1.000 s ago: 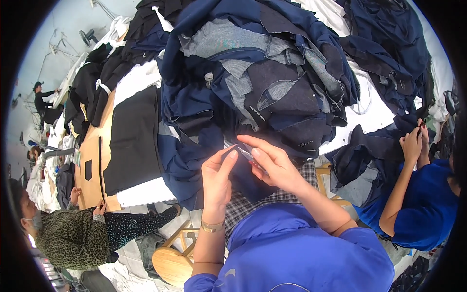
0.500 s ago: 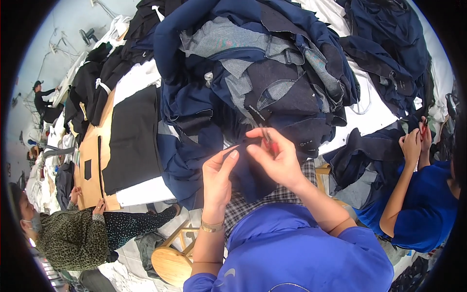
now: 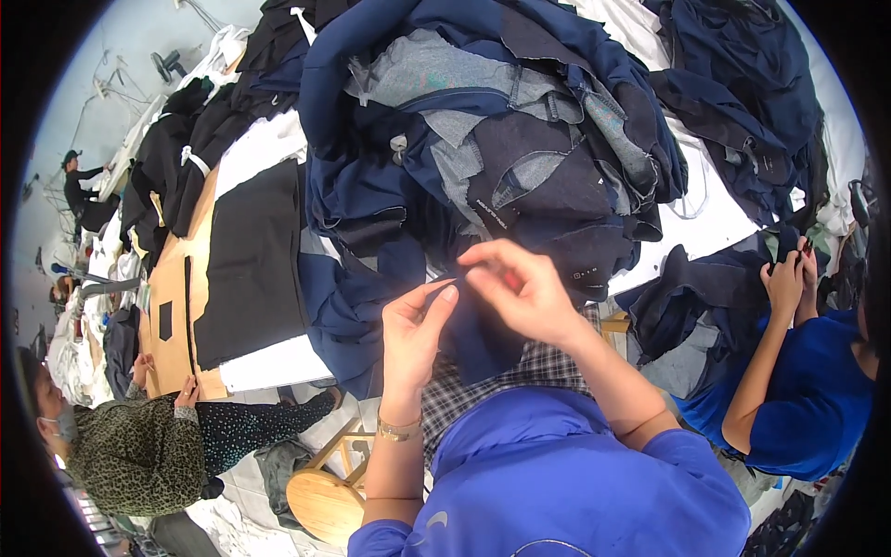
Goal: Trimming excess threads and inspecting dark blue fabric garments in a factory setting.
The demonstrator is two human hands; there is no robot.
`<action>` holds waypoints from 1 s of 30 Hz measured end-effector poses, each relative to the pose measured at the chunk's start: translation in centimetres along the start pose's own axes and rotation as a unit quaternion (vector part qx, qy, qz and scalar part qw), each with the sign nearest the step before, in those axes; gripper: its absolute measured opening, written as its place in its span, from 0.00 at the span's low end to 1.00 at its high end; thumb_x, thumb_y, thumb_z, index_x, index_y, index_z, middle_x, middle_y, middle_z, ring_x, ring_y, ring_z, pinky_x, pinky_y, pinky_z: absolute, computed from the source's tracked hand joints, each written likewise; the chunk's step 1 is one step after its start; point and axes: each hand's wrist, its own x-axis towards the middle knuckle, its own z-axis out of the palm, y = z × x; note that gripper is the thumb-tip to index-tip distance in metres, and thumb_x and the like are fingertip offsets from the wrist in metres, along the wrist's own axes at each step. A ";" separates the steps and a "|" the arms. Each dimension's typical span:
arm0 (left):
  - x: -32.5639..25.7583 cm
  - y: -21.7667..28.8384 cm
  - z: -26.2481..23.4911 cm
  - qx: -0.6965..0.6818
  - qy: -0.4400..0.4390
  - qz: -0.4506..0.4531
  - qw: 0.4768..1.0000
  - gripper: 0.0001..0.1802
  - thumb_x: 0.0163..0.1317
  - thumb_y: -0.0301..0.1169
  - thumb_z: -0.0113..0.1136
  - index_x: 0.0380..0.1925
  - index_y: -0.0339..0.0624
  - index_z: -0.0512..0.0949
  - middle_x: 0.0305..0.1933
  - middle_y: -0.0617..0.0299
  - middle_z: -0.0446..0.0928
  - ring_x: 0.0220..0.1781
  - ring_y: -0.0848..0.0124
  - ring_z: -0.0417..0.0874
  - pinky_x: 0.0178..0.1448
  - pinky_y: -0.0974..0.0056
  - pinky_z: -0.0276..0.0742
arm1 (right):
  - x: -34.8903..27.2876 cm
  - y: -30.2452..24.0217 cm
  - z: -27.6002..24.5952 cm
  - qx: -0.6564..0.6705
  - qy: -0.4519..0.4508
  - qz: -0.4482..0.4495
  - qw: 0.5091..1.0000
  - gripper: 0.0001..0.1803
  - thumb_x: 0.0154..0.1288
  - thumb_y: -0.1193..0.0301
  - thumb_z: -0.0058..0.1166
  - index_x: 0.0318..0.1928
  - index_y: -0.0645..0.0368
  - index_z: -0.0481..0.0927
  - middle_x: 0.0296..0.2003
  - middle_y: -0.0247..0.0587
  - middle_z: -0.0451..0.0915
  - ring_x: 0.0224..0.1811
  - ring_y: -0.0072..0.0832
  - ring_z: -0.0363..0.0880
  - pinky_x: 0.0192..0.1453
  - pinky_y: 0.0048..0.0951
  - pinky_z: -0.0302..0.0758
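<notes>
Dark navy cloth [image 3: 484,345] hangs over my lap in front of the big fabric pile. My left hand [image 3: 411,332] is closed, its thumb and forefinger pinching the upper edge of this cloth. Just to the right, my right hand [image 3: 534,297] curls round small red-handled thread snips [image 3: 512,278]; only a bit of red shows between the fingers, and the blades are hidden. Its thumb and forefinger come close to the cloth's edge, but whether they also grip it I cannot tell.
A heap of navy and grey garment pieces [image 3: 520,139] fills the table ahead. At left lie black panels [image 3: 251,265] and a brown board [image 3: 172,362], where a person [image 3: 139,455] works. Another person [image 3: 798,390] sits close at right. A wooden stool [image 3: 325,501] stands lower left.
My right hand has shifted slightly up and left and turned, so the red snips show less. The left hand stays nearly in place, still pinching the cloth.
</notes>
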 end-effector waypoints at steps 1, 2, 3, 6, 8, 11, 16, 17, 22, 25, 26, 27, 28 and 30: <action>0.1 0.0 0.1 0.000 -0.002 -0.001 1.000 0.11 0.59 0.27 0.59 0.40 0.33 0.80 0.32 0.68 0.78 0.31 0.85 0.72 0.37 0.79 0.67 | 0.1 -0.1 0.2 -0.040 -0.009 -0.046 0.998 0.08 0.60 0.74 0.54 0.39 0.62 0.76 0.23 0.33 0.75 0.22 0.11 0.65 0.25 0.17 0.64; 0.1 0.0 0.2 0.011 -0.010 0.002 1.000 0.11 0.59 0.27 0.59 0.40 0.33 0.80 0.32 0.68 0.78 0.31 0.85 0.72 0.36 0.80 0.66 | 0.1 0.5 0.2 -0.041 -0.006 -0.052 0.998 0.08 0.60 0.74 0.55 0.39 0.62 0.76 0.23 0.34 0.74 0.21 0.11 0.65 0.25 0.17 0.64; 0.2 0.1 0.3 0.023 -0.018 0.006 1.000 0.11 0.59 0.27 0.59 0.40 0.33 0.80 0.32 0.69 0.78 0.31 0.85 0.72 0.35 0.80 0.66 | 0.2 1.1 0.2 -0.041 -0.003 -0.057 0.997 0.07 0.59 0.74 0.55 0.38 0.62 0.76 0.22 0.35 0.74 0.21 0.11 0.65 0.25 0.17 0.64; 0.3 0.3 0.1 0.047 -0.005 0.005 0.999 0.10 0.59 0.27 0.59 0.39 0.33 0.80 0.29 0.72 0.76 0.28 0.87 0.69 0.32 0.80 0.63 | 0.7 1.4 0.2 0.061 0.080 0.022 0.995 0.05 0.63 0.74 0.52 0.35 0.63 0.76 0.21 0.25 0.71 0.22 0.09 0.62 0.25 0.15 0.61; 0.3 0.3 -0.1 0.056 0.003 0.007 0.998 0.09 0.59 0.27 0.59 0.38 0.33 0.80 0.28 0.73 0.75 0.27 0.87 0.68 0.30 0.80 0.62 | 0.8 0.8 -0.3 0.059 0.091 0.035 0.993 0.07 0.65 0.72 0.50 0.35 0.63 0.76 0.22 0.22 0.70 0.23 0.09 0.62 0.25 0.14 0.60; 0.2 0.4 -0.3 0.053 0.018 0.015 0.998 0.09 0.58 0.26 0.60 0.38 0.34 0.80 0.27 0.74 0.74 0.26 0.87 0.66 0.29 0.80 0.60 | -0.2 -0.6 -1.3 0.089 0.031 0.079 0.992 0.13 0.66 0.65 0.49 0.33 0.65 0.76 0.19 0.28 0.72 0.20 0.12 0.63 0.24 0.19 0.63; 0.2 0.8 0.2 0.086 0.026 0.037 0.995 0.09 0.58 0.25 0.60 0.38 0.33 0.80 0.30 0.70 0.77 0.29 0.85 0.70 0.34 0.79 0.65 | -1.3 -0.3 -1.1 -0.124 -0.035 0.015 0.992 0.16 0.61 0.62 0.55 0.27 0.64 0.76 0.12 0.39 0.69 0.13 0.25 0.66 0.20 0.25 0.64; 0.1 0.8 0.2 0.085 0.025 0.037 0.995 0.09 0.58 0.25 0.60 0.38 0.33 0.80 0.30 0.70 0.77 0.29 0.85 0.70 0.34 0.79 0.65 | -1.4 -0.1 -0.9 -0.134 -0.028 -0.004 0.991 0.16 0.60 0.62 0.55 0.26 0.64 0.76 0.12 0.41 0.69 0.12 0.31 0.68 0.20 0.27 0.65; -0.1 0.9 0.3 0.100 0.020 0.061 0.993 0.09 0.58 0.24 0.59 0.39 0.34 0.80 0.32 0.67 0.78 0.33 0.83 0.72 0.38 0.78 0.67 | -1.2 -0.1 -0.5 -0.174 -0.017 -0.021 0.984 0.16 0.60 0.62 0.55 0.26 0.63 0.76 0.13 0.43 0.71 0.14 0.35 0.73 0.20 0.30 0.67; -0.1 0.7 0.2 0.145 0.023 0.079 0.986 0.09 0.57 0.24 0.60 0.38 0.35 0.81 0.31 0.67 0.78 0.32 0.82 0.71 0.39 0.76 0.67 | -1.0 0.0 -0.5 -0.184 -0.013 -0.012 0.983 0.15 0.60 0.62 0.55 0.26 0.62 0.76 0.13 0.42 0.71 0.15 0.36 0.73 0.20 0.31 0.67; -0.1 0.8 0.2 0.146 0.024 0.079 0.986 0.09 0.57 0.24 0.60 0.38 0.35 0.81 0.31 0.67 0.78 0.32 0.82 0.71 0.39 0.76 0.67 | -0.9 0.0 -0.4 -0.186 -0.012 -0.016 0.982 0.15 0.60 0.62 0.55 0.26 0.62 0.76 0.13 0.42 0.71 0.15 0.36 0.73 0.20 0.31 0.67; -0.1 0.8 0.2 0.156 0.026 0.087 0.984 0.09 0.56 0.24 0.60 0.38 0.36 0.81 0.30 0.66 0.78 0.32 0.81 0.71 0.40 0.75 0.67 | -0.9 0.0 -0.4 -0.185 -0.013 -0.017 0.983 0.15 0.60 0.62 0.55 0.26 0.62 0.76 0.13 0.42 0.71 0.15 0.36 0.73 0.20 0.31 0.67; -0.1 0.8 0.2 0.166 0.026 0.096 0.981 0.09 0.56 0.24 0.61 0.38 0.36 0.81 0.29 0.65 0.78 0.32 0.80 0.71 0.40 0.74 0.67 | -0.8 0.1 -0.3 -0.185 -0.012 -0.024 0.982 0.15 0.60 0.62 0.55 0.26 0.62 0.76 0.13 0.42 0.71 0.14 0.36 0.73 0.20 0.31 0.67; 0.0 0.7 0.3 0.189 0.016 0.117 0.975 0.09 0.57 0.24 0.60 0.38 0.35 0.80 0.31 0.67 0.78 0.32 0.83 0.71 0.38 0.77 0.65 | -0.8 0.1 -0.4 -0.185 -0.010 -0.030 0.982 0.15 0.60 0.62 0.55 0.26 0.62 0.76 0.13 0.42 0.71 0.14 0.36 0.73 0.20 0.31 0.67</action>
